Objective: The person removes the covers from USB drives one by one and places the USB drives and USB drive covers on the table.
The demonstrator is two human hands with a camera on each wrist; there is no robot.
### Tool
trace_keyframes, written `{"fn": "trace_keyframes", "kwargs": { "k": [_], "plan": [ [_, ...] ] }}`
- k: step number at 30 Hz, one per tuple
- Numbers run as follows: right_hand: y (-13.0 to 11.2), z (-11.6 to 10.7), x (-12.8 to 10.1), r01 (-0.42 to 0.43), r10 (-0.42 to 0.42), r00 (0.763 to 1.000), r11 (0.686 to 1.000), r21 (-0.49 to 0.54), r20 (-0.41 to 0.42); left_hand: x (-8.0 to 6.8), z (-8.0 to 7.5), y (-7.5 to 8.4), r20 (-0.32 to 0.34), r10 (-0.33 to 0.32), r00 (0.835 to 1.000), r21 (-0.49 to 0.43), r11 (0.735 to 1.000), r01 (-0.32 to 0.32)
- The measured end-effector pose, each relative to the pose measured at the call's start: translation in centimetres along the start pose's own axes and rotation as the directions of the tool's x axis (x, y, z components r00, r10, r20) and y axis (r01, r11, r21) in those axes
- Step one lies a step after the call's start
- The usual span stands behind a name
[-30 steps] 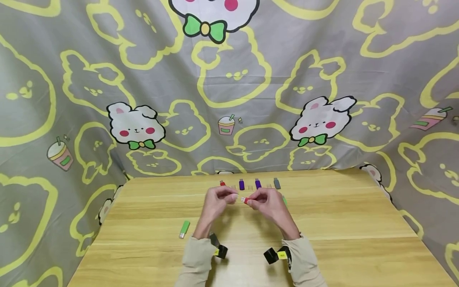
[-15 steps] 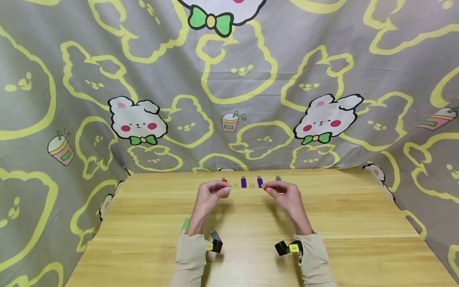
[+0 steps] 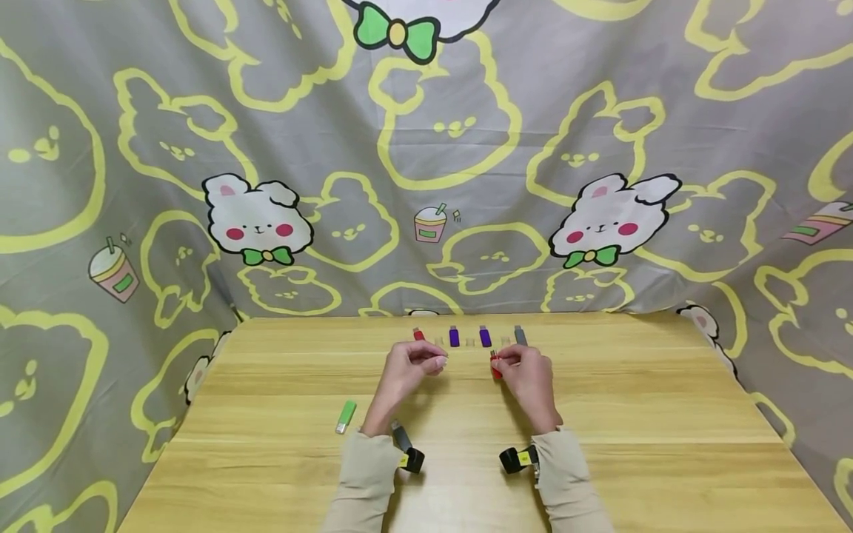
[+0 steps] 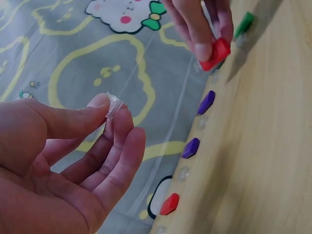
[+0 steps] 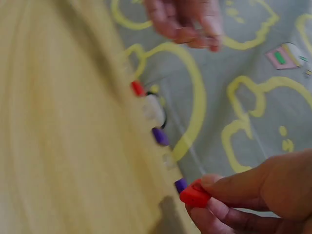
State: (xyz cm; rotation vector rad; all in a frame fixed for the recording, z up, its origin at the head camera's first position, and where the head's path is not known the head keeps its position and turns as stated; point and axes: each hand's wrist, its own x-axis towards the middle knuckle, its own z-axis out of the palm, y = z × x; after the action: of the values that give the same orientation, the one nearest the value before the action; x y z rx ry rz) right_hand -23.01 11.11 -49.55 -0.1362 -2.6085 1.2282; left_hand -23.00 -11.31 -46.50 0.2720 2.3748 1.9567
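Red USB stick (image 3: 495, 368) sits pinched in our right hand (image 3: 526, 374), thumb and forefinger closed on it just above the wooden table (image 3: 600, 414); the right wrist view shows the same red body (image 5: 195, 195) caught between the fingertips. Its clear cap (image 4: 113, 106) is off and pinched between thumb and forefinger of our left hand (image 3: 406, 370), the other fingers loosely curled. The two hands hang apart, near the far edge of the table.

Just beyond them runs a row along the far edge: another red stick (image 3: 418, 334), two purple sticks (image 3: 454, 337) (image 3: 484, 337) and a grey stick (image 3: 520, 335). The left wrist view shows small clear caps (image 4: 183, 172) lying between them, so we judge that these four are already uncapped and laid out with their caps beside them. A green stick (image 3: 345, 416) lies by itself to the left of our left forearm, well apart from the row; we cannot tell whether its cap is on. The left wrist view also shows a green piece (image 4: 243, 23) beyond the right hand.

As we read it, the red stick's cap is pulled, and both stick and cap are not yet set down; the green stick looks untouched. A rabbit-print cloth (image 3: 133, 185) hangs behind and round the table.
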Motion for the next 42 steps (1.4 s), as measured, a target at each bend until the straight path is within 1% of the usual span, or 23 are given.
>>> {"fn": "trace_keyframes", "kwargs": {
  "k": [3, 7, 12, 17, 22, 26, 29, 32, 35, 37, 38, 42],
  "plan": [
    [-0.1, 0.5, -0.3, 0.043, -0.045, 0.999, 0.997, -0.064, -0.030, 0.0, 0.4, 0.0, 0.005, 0.004, 1.000, 0.027, 1.000, -0.004],
    [-0.3, 0.7, -0.5, 0.082, -0.085, 0.996, 0.991, -0.108, -0.032, 0.0, 0.8, 0.1, 0.006, 0.003, 1.000, 0.051, 0.999, -0.003],
    [-0.4, 0.6, -0.5, 0.066, -0.066, 0.998, 0.988, -0.142, 0.001, 0.1, 1.1, 0.2, 0.013, 0.005, 1.000, 0.072, 0.997, -0.006],
    [-0.3, 0.4, -0.5, 0.077, -0.077, 0.997, 0.977, -0.200, 0.008, 0.3, 1.5, 0.2, 0.020, 0.003, 1.000, 0.095, 0.995, -0.005],
    [-0.4, 0.1, -0.6, 0.077, -0.077, 0.997, 0.972, -0.220, 0.008, 0.3, 2.0, 0.1, 0.041, 0.005, 0.999, 0.133, 0.991, -0.010],
    [-0.6, -0.5, -0.6, 0.098, -0.102, 0.995, 0.975, -0.197, -0.007, 0.4, 2.7, 0.0, 0.050, 0.023, 0.998, 0.170, 0.985, -0.032],
    [-0.8, -1.5, -0.4, 0.123, -0.129, 0.991, 0.980, -0.156, -0.024, 0.9, 3.5, -0.2, 0.057, 0.023, 0.998, 0.240, 0.970, -0.036],
    [-1.0, -3.1, -0.2, 0.125, -0.129, 0.991, 0.985, -0.116, -0.029, 1.6, 4.8, -0.5, 0.076, 0.022, 0.997, 0.342, 0.938, -0.047],
    [-1.0, -4.7, -0.1, 0.102, -0.104, 0.994, 0.991, -0.084, -0.026, 2.5, 6.0, -0.8, 0.096, 0.027, 0.995, 0.417, 0.907, -0.065],
    [-0.8, -5.7, 0.0, 0.086, -0.087, 0.996, 0.994, -0.066, -0.024, 3.0, 6.5, -1.0, 0.105, 0.031, 0.994, 0.451, 0.890, -0.075],
    [-0.6, -6.0, 0.0, 0.069, -0.070, 0.997, 0.996, -0.053, -0.023, 3.1, 6.7, -1.1, 0.111, 0.033, 0.993, 0.466, 0.881, -0.081],
    [0.1, -7.4, 0.1, 0.021, -0.021, 1.000, 1.000, -0.020, -0.010, 3.6, 7.3, -1.5, 0.117, 0.012, 0.993, 0.517, 0.853, -0.071]
  ]
}}
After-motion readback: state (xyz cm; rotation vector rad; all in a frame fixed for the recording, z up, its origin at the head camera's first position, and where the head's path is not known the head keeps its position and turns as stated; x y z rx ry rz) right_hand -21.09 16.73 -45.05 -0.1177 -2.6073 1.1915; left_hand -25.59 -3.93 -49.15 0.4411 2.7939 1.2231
